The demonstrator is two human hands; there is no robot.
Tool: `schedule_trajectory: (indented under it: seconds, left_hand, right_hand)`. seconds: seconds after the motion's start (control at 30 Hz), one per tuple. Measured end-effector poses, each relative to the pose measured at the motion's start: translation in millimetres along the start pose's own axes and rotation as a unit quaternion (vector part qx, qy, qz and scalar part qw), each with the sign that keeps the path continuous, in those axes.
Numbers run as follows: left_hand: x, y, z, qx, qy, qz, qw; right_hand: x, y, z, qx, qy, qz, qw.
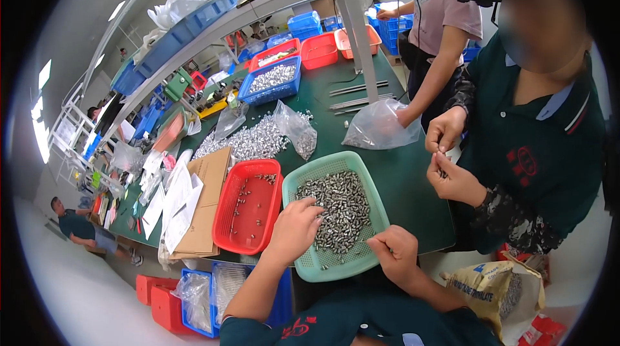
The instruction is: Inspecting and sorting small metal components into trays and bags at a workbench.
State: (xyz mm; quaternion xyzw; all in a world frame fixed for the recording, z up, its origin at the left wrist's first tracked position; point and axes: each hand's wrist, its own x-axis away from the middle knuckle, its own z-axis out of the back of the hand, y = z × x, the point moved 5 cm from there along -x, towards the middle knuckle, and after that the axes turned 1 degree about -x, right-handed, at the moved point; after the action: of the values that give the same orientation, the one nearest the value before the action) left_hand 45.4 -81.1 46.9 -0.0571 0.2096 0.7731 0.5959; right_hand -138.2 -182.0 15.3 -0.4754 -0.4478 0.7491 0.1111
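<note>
A pale green plastic basket (pixel 305 273) with a pile of small metal fittings (pixel 336 210) sits tilted at the table's near edge, in front of me. My left hand (pixel 294 233) reaches over its left rim, loosely bent fingers touching the edge of the pile; nothing shows in them. At the near right corner, my right hand (pixel 397 252) is closed on the basket's rim, thumb on the inner side. Directly left stands a red basket (pixel 221 236) with a few scattered fittings on its bottom.
A co-worker's hands (pixel 452 159) pinch a small part at the right. Another person's hand is inside a clear plastic bag (pixel 374 130). Loose silver parts (pixel 252 142) lie behind the red basket, near a blue basket (pixel 271 93). Cardboard (pixel 203 201) and papers lie left.
</note>
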Motion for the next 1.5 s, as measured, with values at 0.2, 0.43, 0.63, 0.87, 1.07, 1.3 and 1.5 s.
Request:
schedule_trajectory:
  seconds: [0.2,0.43,0.63,0.87,1.07,1.3,1.5]
  left_hand:
    - [-55.7,49.3,5.0,0.079,-0.037,-0.097,0.991]
    - [-117.7,73.7,-10.9,-0.075,-0.114,-0.188,0.973]
    - [-162.6,76.5,-1.8,-0.027,-0.054,-0.178,0.982]
    - [-266.5,117.0,-100.2,-0.076,-0.15,-0.146,0.975]
    - [-304.3,14.6,-204.2,-0.324,-0.344,0.085,0.877]
    - [-276.4,-15.8,-187.8,-0.143,-0.353,0.219,0.898]
    - [-277.5,-10.2,-201.2,-0.169,-0.266,0.161,0.935]
  right_hand:
    - [12.6,17.3,12.1,-0.054,0.014,-0.1,0.993]
    - [24.5,29.4,18.8,-0.114,0.015,-0.141,0.983]
    - [34.9,45.4,18.0,-0.161,0.003,-0.203,0.966]
    - [33.8,49.4,16.4,-0.166,0.009,-0.194,0.967]
    - [36.2,46.1,12.9,-0.193,-0.005,-0.212,0.958]
    - [36.8,58.1,23.3,-0.178,-0.008,-0.233,0.956]
    - [33.6,61.9,30.0,-0.176,-0.008,-0.235,0.956]
